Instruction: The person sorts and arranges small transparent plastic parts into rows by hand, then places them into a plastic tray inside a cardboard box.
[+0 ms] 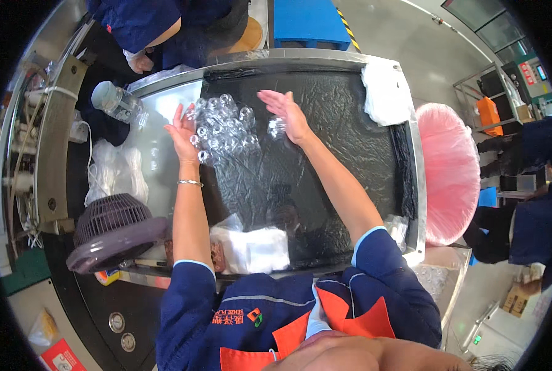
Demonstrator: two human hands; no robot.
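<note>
A pile of small clear plastic pieces (223, 127), rounded with ring-like ends, lies on the black plastic film (325, 185) that covers the worktable. My left hand (183, 134) is at the pile's left edge, fingers spread and palm turned toward it, seemingly touching the outermost pieces. To the right of the pile, my right hand (290, 116) has its fingers stretched out toward the left, with the thumb apart. Just beneath its palm is a single clear piece (276, 127), apart from the pile; whether the hand touches it I cannot tell. Neither hand grips anything.
White plastic bags lie at the table's far right corner (387, 93) and near edge (257, 248). A dark fan (115, 229) stands at the left, below a clear jar (112, 102). A pink-lined round container (446, 173) adjoins the right edge. Across the table is another person's gloved hand (140, 62).
</note>
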